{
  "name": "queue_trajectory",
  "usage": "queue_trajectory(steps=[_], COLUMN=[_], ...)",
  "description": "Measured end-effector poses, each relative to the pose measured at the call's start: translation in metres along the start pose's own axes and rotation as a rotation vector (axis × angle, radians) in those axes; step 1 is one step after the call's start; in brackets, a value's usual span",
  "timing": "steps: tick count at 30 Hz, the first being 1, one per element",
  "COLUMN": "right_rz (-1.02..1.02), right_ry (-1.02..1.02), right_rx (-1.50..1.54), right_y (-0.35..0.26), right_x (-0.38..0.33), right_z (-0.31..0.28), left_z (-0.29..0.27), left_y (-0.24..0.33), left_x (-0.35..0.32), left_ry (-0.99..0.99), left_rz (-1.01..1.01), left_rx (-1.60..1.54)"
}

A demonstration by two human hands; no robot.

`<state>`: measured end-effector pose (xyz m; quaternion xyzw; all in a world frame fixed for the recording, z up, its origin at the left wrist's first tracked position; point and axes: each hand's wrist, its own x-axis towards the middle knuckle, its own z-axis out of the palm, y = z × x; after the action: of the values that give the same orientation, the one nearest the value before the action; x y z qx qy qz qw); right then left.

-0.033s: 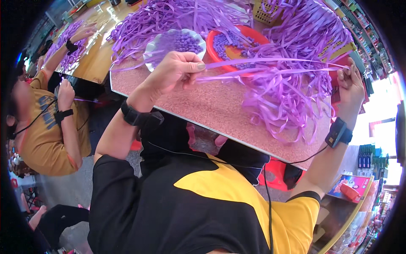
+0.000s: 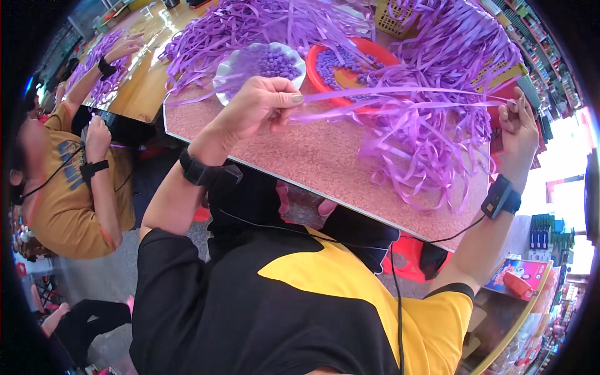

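A long purple ribbon [image 2: 400, 92] stretches between my two hands above the table. My left hand [image 2: 265, 103] pinches it between thumb and fingers, with a second ribbon strand trailing from the same grip. At the right end my right hand [image 2: 520, 125] has its fingertips closed on the ribbon. Beneath lies a loose heap of purple ribbons [image 2: 419, 162]. Just beyond my left hand is a white scalloped bowl [image 2: 220, 87] with small purple bead-like pieces. More of these pieces are in a red bowl [image 2: 311, 74], partly covered by ribbons.
A large ribbon pile [image 2: 206, 37] covers the far side of the speckled table [image 2: 300, 150]. Ribbons also hang over a yellow basket [image 2: 390, 22] at the far right. A co-worker [image 2: 81, 194] in a mustard shirt sits at left. A cable [image 2: 456, 232] runs from my right wristband.
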<state>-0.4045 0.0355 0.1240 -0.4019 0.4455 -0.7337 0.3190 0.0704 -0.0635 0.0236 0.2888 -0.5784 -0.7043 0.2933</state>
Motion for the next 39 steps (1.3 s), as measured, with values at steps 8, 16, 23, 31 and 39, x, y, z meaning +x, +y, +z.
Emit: queue_trajectory(steps=[8, 16, 23, 31, 39], right_rz=[-0.129, 0.533, 0.470, 0.163, 0.512], right_ry=[0.019, -0.534, -0.479, -0.329, -0.332], right_rx=[-0.609, 0.012, 0.045, -0.013, 0.325], right_y=[0.032, 0.091, 0.078, 0.044, 0.080], right_x=[-0.039, -0.118, -0.109, -0.111, -0.135], right_z=[0.072, 0.183, 0.173, 0.152, 0.177], left_z=[0.025, 0.053, 0.050, 0.067, 0.105], left_y=[0.008, 0.026, 0.017, -0.004, 0.014], left_x=[-0.006, -0.006, -0.005, 0.007, 0.002], left_ry=[-0.027, -0.069, -0.066, 0.275, 0.187], left_rz=[0.042, 0.108, 0.114, 0.918, 0.402], left_rx=[0.042, 0.085, 0.205, 1.051, -0.198])
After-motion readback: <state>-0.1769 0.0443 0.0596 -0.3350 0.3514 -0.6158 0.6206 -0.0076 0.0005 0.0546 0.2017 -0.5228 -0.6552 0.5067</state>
